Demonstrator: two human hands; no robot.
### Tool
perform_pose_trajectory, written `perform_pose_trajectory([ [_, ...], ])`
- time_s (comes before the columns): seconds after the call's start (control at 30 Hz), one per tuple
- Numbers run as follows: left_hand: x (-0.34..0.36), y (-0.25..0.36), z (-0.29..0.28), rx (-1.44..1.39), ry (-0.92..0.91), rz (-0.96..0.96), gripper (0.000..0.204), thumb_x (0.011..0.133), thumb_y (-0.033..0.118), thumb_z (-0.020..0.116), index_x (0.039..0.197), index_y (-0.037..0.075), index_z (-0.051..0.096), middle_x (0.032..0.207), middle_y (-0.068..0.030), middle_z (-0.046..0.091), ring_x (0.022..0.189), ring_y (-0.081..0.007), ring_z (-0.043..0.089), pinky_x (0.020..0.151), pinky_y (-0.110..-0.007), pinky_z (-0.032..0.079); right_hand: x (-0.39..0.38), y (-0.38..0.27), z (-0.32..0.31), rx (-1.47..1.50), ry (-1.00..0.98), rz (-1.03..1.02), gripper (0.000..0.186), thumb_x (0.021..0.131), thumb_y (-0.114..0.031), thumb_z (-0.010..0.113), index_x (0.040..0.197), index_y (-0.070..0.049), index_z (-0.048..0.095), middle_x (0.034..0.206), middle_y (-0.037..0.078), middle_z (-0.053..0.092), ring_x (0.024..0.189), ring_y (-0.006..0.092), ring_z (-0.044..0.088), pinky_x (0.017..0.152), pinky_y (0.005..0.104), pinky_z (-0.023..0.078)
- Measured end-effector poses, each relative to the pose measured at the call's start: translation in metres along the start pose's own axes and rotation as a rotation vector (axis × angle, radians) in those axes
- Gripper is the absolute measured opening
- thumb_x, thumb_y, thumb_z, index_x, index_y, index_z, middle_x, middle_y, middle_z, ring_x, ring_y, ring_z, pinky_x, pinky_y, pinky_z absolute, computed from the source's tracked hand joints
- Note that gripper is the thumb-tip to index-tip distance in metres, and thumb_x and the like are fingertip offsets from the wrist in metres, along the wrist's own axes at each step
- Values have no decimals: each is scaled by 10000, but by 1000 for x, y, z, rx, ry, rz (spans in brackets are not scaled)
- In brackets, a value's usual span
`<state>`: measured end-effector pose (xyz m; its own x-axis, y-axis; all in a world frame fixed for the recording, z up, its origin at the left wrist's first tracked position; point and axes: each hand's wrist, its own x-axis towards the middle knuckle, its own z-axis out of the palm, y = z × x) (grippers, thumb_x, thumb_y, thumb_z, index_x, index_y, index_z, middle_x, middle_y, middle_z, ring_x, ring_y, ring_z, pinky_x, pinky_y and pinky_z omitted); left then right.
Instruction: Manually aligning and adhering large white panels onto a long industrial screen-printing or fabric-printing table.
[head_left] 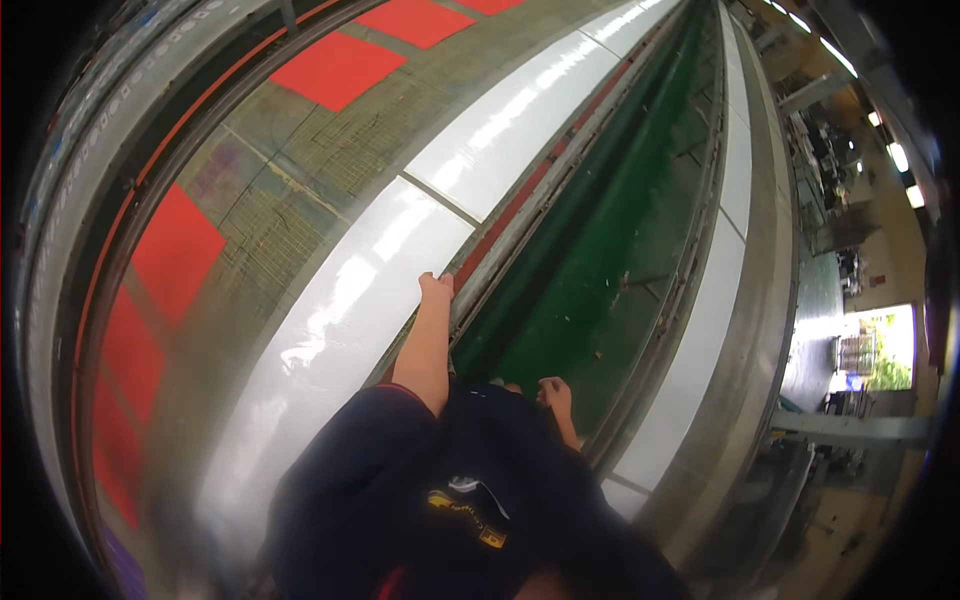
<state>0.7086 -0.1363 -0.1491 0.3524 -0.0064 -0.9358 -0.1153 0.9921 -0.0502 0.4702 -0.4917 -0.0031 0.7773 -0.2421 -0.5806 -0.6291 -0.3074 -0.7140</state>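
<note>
My left hand is stretched forward to the near edge of a glossy white sheet on the long table at the left. Its fingers are curled at that edge; whether they grip the sheet, or something small, cannot be made out. Beyond a narrow gap, another white sheet continues the row. My right hand hangs low over the green aisle floor, in front of my dark shirt. Its fingers are curled in, and anything inside them is hidden.
Red rectangular pieces lie across the left table's stained surface. A red-and-grey rail edges this table. The narrow green floor runs between it and a second long table with white sheets at the right. A beam crosses farther right.
</note>
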Motion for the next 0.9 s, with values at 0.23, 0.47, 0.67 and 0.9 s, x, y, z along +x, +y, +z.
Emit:
perform_pose_trajectory([
  [0.23,1,-54,71,-268,372,110,476,1047,287,404,1410,34,580,1486,-113,590,1331,-288,568,1104,-382,467,103,-116,25,-367,-224,-133,264,987,-206,640,1108,12,728,879,104,723,808,184,694,735,327,537],
  [0.47,-34,-9,91,-609,622,90,467,1053,242,462,1460,22,519,1479,-135,585,1287,-306,606,1022,-420,539,227,-267,122,-611,-674,-455,128,1018,-108,618,1027,-10,700,741,24,631,625,104,560,598,281,461],
  [0.67,-53,-12,107,-798,805,85,493,1059,198,519,1511,10,459,1473,-157,579,1244,-325,645,940,-459,612,311,-408,305,-817,-1014,-1013,189,939,-101,645,1118,-68,693,850,107,605,777,236,615,737,383,506],
  [0.9,-24,-46,122,-726,1010,463,473,921,269,604,1317,51,465,1303,-201,598,1154,-383,620,1020,-512,484,347,-456,461,-986,-1056,-1585,313,884,-183,741,1160,-84,634,1182,176,547,1169,388,554,969,485,502],
])
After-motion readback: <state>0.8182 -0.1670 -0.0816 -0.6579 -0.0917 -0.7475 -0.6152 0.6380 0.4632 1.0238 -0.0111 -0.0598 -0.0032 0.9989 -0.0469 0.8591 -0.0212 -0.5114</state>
